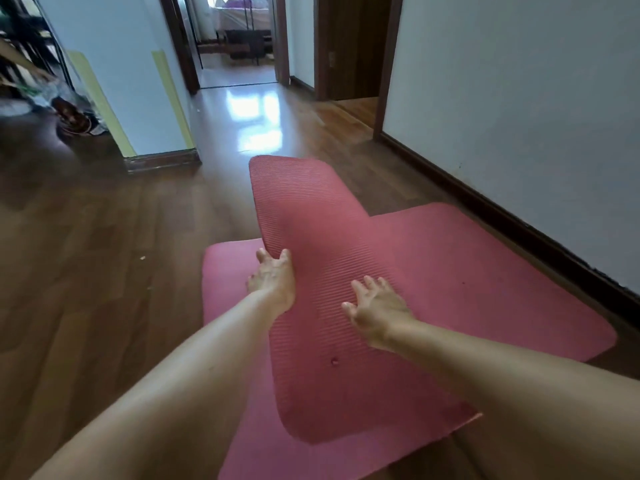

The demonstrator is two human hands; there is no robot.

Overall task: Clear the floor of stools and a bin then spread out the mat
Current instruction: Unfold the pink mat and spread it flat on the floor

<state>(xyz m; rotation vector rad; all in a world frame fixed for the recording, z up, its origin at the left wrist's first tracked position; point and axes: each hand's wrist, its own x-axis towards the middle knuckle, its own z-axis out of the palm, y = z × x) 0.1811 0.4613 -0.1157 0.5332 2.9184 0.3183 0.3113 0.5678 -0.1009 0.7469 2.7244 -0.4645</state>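
Mat: pink ribbed foam mat [467, 271] lies on the floor near the right-hand wall, partly spread; its flat part runs crosswise, corners rounded.
Folded part: a long ribbed flap of the same mat [311, 216] lies over the flat part, running from near the viewer away toward the hallway; its far end rests on bare floor, its near end curls at the bottom of the view.
Mark: small dent or spot on the flap, near its lower middle; too small to tell which.
Left hand: left hand [275, 277] sits at the flap's left edge, fingers curled over that edge, thumb side below; grip narrow, holding the flap's edge.
Right hand: right hand [375, 308] lies palm down on the flap's ribbed top, fingers spread wide and flat; grip wide, closing on nothing.
Arms: both bare forearms reach in from the bottom corners.
Floor: glossy brown wood-plank floor [104, 254]; a pale speck lies left of the mat; window glare shows further up the hallway.
Wall: pale blue wall with dark wooden skirting [519, 98] runs just beside the mat's right side.
Background: white pillar with yellow-green edge strips [138, 81] at left; dark-framed doorway [239, 39] at the hallway's end.
Top left: blurred clutter, not identifiable.
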